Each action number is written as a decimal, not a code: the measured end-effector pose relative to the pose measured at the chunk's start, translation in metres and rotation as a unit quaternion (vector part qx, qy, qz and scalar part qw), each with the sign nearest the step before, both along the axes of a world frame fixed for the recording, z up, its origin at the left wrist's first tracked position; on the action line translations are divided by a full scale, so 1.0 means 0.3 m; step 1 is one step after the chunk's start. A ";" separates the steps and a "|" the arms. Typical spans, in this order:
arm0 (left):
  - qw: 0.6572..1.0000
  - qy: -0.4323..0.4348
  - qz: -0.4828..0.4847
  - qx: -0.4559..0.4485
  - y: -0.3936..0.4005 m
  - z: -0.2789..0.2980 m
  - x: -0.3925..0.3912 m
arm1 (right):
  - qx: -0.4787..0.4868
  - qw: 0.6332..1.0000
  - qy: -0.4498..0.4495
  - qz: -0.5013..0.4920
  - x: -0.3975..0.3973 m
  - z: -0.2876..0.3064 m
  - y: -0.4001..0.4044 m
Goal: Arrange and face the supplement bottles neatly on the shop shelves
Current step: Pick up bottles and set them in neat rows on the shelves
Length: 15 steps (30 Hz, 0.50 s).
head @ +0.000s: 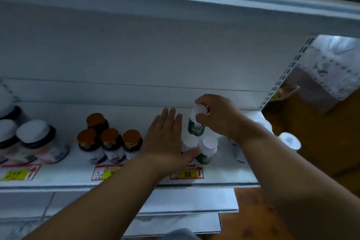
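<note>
Shelf (58, 173), far left: large white-capped jars (37, 140) above a red and yellow price tag (18, 174). Next, four dark jars with amber lids (109, 142) stand grouped behind a second tag (106, 172). Left hand (165, 138): fingers straight and together, thumb spread, palm laid against a white-capped bottle (190, 140); nothing gripped. Green-labelled bottle (207, 150) stands just beside it, behind tag "168" (188, 173). Right hand (220, 117) pinches the cap of a raised, tilted green bottle (196, 122) above those two. Far right, another white cap (290, 140) at the shelf end.
</note>
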<state>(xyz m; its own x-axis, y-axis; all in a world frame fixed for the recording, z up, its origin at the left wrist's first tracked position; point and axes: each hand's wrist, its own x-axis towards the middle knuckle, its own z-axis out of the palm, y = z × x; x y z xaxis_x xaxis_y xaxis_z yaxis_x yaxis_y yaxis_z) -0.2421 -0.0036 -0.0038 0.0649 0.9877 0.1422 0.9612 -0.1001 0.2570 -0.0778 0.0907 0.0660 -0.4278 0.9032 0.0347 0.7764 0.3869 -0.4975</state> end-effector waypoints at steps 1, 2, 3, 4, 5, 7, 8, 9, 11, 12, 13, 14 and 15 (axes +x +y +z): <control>1.000 0.015 0.006 -0.013 0.007 -0.008 0.000 | -0.018 0.999 -0.016 0.022 -0.014 -0.021 0.018; 0.999 0.025 0.006 -0.026 0.011 -0.018 -0.002 | -0.033 0.998 -0.026 0.041 -0.027 -0.043 0.028; 0.999 0.031 0.003 -0.034 0.013 -0.028 -0.003 | -0.042 0.997 -0.031 0.059 -0.038 -0.062 0.033; 0.999 0.035 0.000 -0.038 0.014 -0.035 -0.004 | -0.048 0.996 -0.034 0.073 -0.046 -0.077 0.032; 0.999 0.037 -0.003 -0.038 0.016 -0.040 -0.006 | -0.050 0.994 -0.036 0.085 -0.050 -0.087 0.029; 0.998 0.039 -0.007 -0.039 0.018 -0.045 -0.008 | -0.045 0.993 -0.039 0.105 -0.048 -0.102 0.025; 0.998 0.039 -0.006 -0.040 0.020 -0.046 -0.008 | -0.042 0.992 -0.038 0.112 -0.045 -0.105 0.024; 0.999 0.036 -0.001 -0.039 0.021 -0.047 -0.006 | -0.040 0.991 -0.038 0.118 -0.043 -0.107 0.024; 0.999 0.025 0.005 -0.036 0.023 -0.050 -0.002 | -0.037 0.991 -0.043 0.124 -0.039 -0.108 0.027; 0.999 0.021 0.005 -0.036 0.022 -0.050 0.000 | -0.038 0.991 -0.045 0.124 -0.038 -0.109 0.029; 0.999 0.019 0.004 -0.035 0.021 -0.049 0.002 | -0.040 0.990 -0.044 0.125 -0.038 -0.110 0.030; 0.999 0.017 0.003 -0.034 0.021 -0.047 0.002 | -0.043 0.990 -0.043 0.126 -0.037 -0.112 0.030; 0.999 0.016 0.004 -0.034 0.021 -0.043 0.001 | -0.043 0.990 -0.042 0.127 -0.037 -0.114 0.029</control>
<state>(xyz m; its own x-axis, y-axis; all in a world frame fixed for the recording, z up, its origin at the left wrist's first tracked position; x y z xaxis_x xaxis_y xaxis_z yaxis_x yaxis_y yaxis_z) -0.2417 0.0026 -0.0168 0.0600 0.9956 0.0718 0.9697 -0.0752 0.2322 -0.0890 0.0993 0.0319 -0.6402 0.7637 -0.0828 0.6994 0.5349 -0.4741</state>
